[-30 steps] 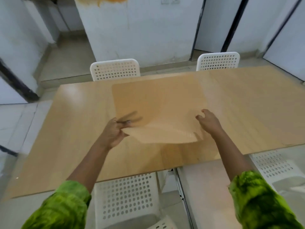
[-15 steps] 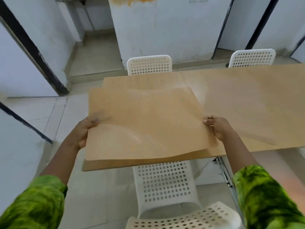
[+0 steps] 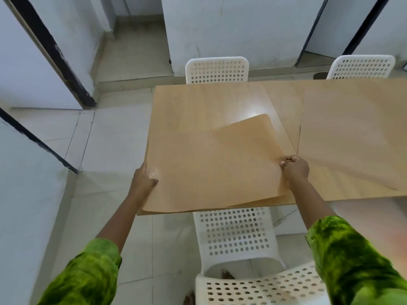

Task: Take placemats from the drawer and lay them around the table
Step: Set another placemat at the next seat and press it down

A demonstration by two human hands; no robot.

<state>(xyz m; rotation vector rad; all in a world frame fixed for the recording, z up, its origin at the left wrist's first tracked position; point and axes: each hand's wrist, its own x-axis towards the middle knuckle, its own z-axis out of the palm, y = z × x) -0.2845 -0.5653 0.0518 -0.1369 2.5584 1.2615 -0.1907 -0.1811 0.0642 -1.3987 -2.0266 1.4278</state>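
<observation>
A thin tan placemat (image 3: 211, 170) hangs low over the near left corner of the wooden table (image 3: 198, 106), its far right corner curled up. My left hand (image 3: 144, 180) grips its left edge and my right hand (image 3: 294, 167) pinches its right edge. A second placemat (image 3: 352, 133) lies flat on the table to the right. No drawer is in sight.
White perforated chairs stand around the table: one tucked under the near edge (image 3: 236, 236), another's back at the bottom (image 3: 259, 289), one at the far side (image 3: 217, 70) and one at the far right (image 3: 361, 67). Tiled floor (image 3: 105, 146) and white walls lie to the left.
The view has swung left to the table's left end. The placemat in my hands has come down from above the table edge to just over the near left corner.
</observation>
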